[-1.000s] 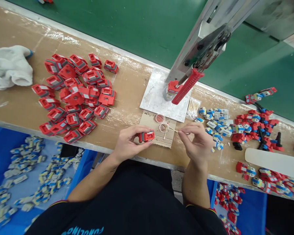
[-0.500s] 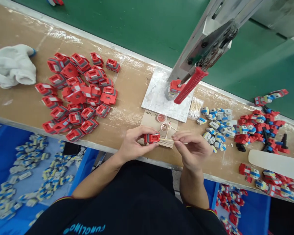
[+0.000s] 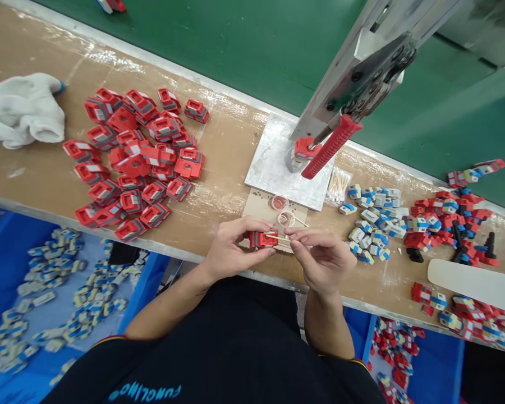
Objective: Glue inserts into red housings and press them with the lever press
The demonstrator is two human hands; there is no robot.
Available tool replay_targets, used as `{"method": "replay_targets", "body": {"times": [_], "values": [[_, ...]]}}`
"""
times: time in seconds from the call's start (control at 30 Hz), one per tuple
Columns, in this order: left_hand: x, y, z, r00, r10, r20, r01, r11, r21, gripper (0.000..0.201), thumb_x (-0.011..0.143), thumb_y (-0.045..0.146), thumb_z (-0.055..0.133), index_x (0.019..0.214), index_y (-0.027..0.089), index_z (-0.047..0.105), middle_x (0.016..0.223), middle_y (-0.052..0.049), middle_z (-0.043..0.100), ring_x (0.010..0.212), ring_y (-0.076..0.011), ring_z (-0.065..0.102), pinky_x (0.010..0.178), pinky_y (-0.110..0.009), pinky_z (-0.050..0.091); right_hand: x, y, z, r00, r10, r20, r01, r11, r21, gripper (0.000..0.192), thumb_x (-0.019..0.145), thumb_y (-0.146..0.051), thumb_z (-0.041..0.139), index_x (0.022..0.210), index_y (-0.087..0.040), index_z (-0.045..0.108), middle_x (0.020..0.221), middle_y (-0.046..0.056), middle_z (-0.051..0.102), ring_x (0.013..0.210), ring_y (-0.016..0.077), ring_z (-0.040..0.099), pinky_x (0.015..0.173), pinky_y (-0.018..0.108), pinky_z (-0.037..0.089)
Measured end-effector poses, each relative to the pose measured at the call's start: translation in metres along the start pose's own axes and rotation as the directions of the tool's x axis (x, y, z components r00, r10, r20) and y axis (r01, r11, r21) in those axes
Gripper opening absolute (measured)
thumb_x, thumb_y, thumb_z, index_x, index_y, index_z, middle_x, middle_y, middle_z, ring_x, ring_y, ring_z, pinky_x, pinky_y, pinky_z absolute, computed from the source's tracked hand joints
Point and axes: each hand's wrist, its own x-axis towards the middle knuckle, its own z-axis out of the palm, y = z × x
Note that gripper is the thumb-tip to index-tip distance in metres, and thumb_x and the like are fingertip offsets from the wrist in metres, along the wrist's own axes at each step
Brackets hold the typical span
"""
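My left hand (image 3: 230, 247) grips a small red plastic part (image 3: 262, 238) just above the workbench's near edge. A thin cotton swab (image 3: 283, 238) is pinched in my right hand (image 3: 322, 259), and its tip touches the right side of the red part. Right behind my hands, two small round cups (image 3: 282, 210) stand on a piece of cardboard (image 3: 256, 205). A pile of the same red parts (image 3: 137, 157) lies to the left on the bench.
A hand press with a red handle (image 3: 330, 147) stands on a grey plate (image 3: 273, 168) behind the cups. Blue-grey and red pieces (image 3: 404, 221) lie at the right, by a bag of swabs (image 3: 336, 184). A white cloth (image 3: 23, 112) lies far left. Blue bins (image 3: 8, 264) sit below.
My right hand has moved left from the cups, bringing the swab's tip to the red part. My left hand keeps holding the part.
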Motion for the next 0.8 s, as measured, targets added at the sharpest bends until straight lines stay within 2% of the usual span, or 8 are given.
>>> {"method": "replay_targets", "body": {"times": [0.2,0.27,0.33,0.4,0.5,0.6,0.7,0.8], "values": [[0.000,-0.004,-0.010,1.000,-0.011,-0.020,0.012,0.998,0.055,0.023,0.080,0.021,0.088,0.099,0.018,0.076,0.099,-0.011,0.084,0.090,-0.0210,0.082,0.080,-0.027,0.066,0.009,0.004,-0.026,0.998,-0.023,-0.055,0.020,0.998,-0.065,0.013,0.089,-0.018,0.080,0.085,-0.027,0.072,0.073,-0.001,0.078,0.071,0.0215,0.079,0.068,0.039,0.068],[0.000,-0.007,-0.014,0.999,-0.027,-0.038,0.029,0.998,0.050,0.023,0.079,0.023,0.089,0.098,0.018,0.076,0.098,-0.010,0.083,0.088,-0.0199,0.081,0.079,-0.026,0.066,0.018,0.012,-0.035,0.999,-0.032,-0.027,0.027,0.987,-0.160,0.013,0.089,-0.018,0.079,0.084,-0.027,0.072,0.074,-0.001,0.077,0.072,0.0202,0.075,0.068,0.037,0.063],[0.000,-0.009,-0.017,0.997,-0.049,-0.052,0.052,0.998,0.046,0.024,0.079,0.024,0.089,0.098,0.017,0.076,0.097,-0.010,0.083,0.086,-0.0195,0.081,0.079,-0.026,0.066,0.027,0.021,-0.037,0.994,-0.009,0.106,0.042,0.949,-0.313,0.013,0.089,-0.017,0.079,0.083,-0.028,0.073,0.076,0.000,0.077,0.073,0.0195,0.071,0.067,0.035,0.059],[0.000,-0.010,-0.018,0.996,-0.073,-0.060,0.076,0.996,0.048,0.025,0.079,0.027,0.090,0.098,0.018,0.076,0.098,-0.010,0.083,0.086,-0.0200,0.081,0.079,-0.027,0.067,0.031,0.029,-0.035,0.960,0.049,0.275,0.077,0.900,-0.430,0.013,0.091,-0.018,0.077,0.083,-0.028,0.073,0.078,0.000,0.077,0.076,0.0198,0.068,0.068,0.034,0.057],[-0.003,-0.011,-0.021,0.990,-0.109,-0.085,0.114,0.992,0.056,0.027,0.080,0.031,0.090,0.099,0.018,0.077,0.099,-0.009,0.084,0.091,-0.0216,0.081,0.081,-0.029,0.068,0.031,0.035,-0.042,0.909,0.115,0.400,0.082,0.892,-0.443,0.002,0.093,-0.027,0.076,0.095,-0.028,0.076,0.092,0.003,0.079,0.087,0.0211,0.070,0.078,0.036,0.059],[-0.007,-0.014,-0.026,0.983,-0.142,-0.118,0.146,0.989,0.025,0.028,0.081,0.032,0.091,0.101,0.020,0.077,0.103,-0.007,0.084,0.095,-0.0226,0.082,0.083,-0.030,0.070,0.026,0.035,-0.076,0.962,0.123,0.245,0.013,0.872,-0.490,0.017,0.094,-0.036,0.076,0.109,-0.027,0.075,0.107,0.006,0.077,0.090,0.0206,0.070,0.075,0.035,0.058],[-0.007,-0.017,-0.031,0.977,-0.180,-0.119,0.174,0.983,-0.054,0.033,0.078,0.033,0.094,0.102,0.020,0.075,0.113,-0.008,0.083,0.094,-0.0228,0.083,0.081,-0.032,0.071,0.027,0.042,-0.122,0.995,0.100,0.003,-0.068,0.705,-0.706,0.014,0.096,-0.033,0.070,0.107,-0.026,0.075,0.107,0.007,0.076,0.096,0.0245,0.070,0.080,0.040,0.058],[-0.004,-0.018,-0.031,0.978,-0.185,-0.098,0.174,0.978,-0.112,0.039,0.076,0.034,0.096,0.104,0.020,0.073,0.118,-0.010,0.082,0.098,-0.0241,0.083,0.083,-0.033,0.072,0.036,0.060,-0.148,0.971,0.230,0.057,-0.080,0.543,-0.836,0.020,0.088,-0.029,0.076,0.107,-0.026,0.075,0.112,0.010,0.077,0.107,0.0320,0.068,0.097,0.053,0.055]]}}
